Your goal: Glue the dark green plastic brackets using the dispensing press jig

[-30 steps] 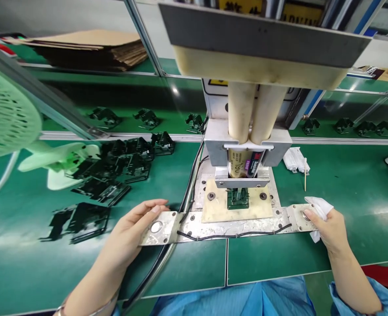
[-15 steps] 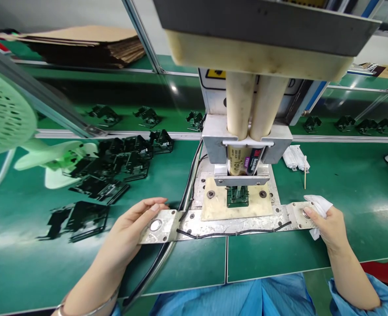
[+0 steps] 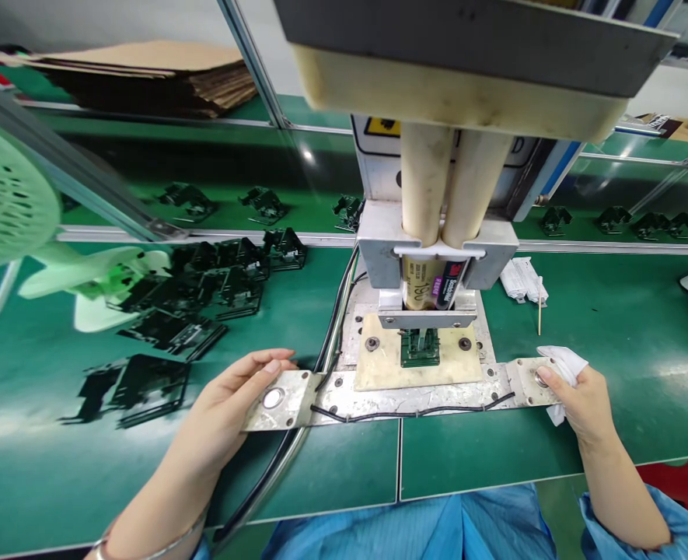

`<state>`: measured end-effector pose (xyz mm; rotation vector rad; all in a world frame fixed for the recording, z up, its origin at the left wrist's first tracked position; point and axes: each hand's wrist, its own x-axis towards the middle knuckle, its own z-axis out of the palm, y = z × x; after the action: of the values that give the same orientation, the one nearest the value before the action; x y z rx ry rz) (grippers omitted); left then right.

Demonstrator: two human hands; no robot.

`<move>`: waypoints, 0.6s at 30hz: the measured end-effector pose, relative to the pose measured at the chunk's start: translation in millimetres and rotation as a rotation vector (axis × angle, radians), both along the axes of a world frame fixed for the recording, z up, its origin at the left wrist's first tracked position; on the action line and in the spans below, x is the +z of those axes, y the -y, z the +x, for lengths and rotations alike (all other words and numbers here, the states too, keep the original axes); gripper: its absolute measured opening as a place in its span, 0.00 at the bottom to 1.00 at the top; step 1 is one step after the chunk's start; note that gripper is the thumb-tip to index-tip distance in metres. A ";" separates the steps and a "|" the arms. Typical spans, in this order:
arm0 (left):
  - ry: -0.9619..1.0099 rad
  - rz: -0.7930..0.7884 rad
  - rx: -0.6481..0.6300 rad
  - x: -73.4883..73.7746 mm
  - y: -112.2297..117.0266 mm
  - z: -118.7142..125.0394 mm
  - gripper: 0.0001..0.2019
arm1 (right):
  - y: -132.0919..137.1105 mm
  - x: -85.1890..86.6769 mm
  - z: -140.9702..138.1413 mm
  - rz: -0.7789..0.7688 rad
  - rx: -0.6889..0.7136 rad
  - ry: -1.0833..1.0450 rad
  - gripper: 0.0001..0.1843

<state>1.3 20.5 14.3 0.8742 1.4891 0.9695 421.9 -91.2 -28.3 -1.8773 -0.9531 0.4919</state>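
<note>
My left hand (image 3: 235, 404) rests at the left end of a metal base plate (image 3: 372, 400), fingers stretched out along its far edge and thumb beside a round button (image 3: 273, 398). At the other end, my right hand (image 3: 585, 404) holds a crumpled white cloth (image 3: 564, 365), its thumb on the right button (image 3: 540, 379). Between them, a small green circuit board (image 3: 420, 351) sits in a cream fixture block (image 3: 378, 369). Above it is a dispensing press with two cartridges (image 3: 428, 281), its tip down at the board.
Several dark circuit-board parts (image 3: 157, 389) lie at left near a green fan (image 3: 11, 194). More parts (image 3: 262, 204) stand on the strip behind. White packets (image 3: 522, 278) and a wooden stick (image 3: 539, 307) are at right. Cables (image 3: 274, 474) run under the plate's left end. Cardboard sheets (image 3: 145, 58) are stacked behind.
The view has shifted very slightly. Both hands keep their places at the ends of the plate, and the press and board look the same.
</note>
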 end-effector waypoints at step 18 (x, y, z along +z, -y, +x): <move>-0.447 0.306 -0.622 47.8 -18.1 83.3 0.45 | -0.2 -6.5 14.1 -0.071 0.006 -0.031 0.31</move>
<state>84.6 38.6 62.1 1.7389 1.3013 0.5544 436.0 -91.0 -34.8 -1.9251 -0.9319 0.5640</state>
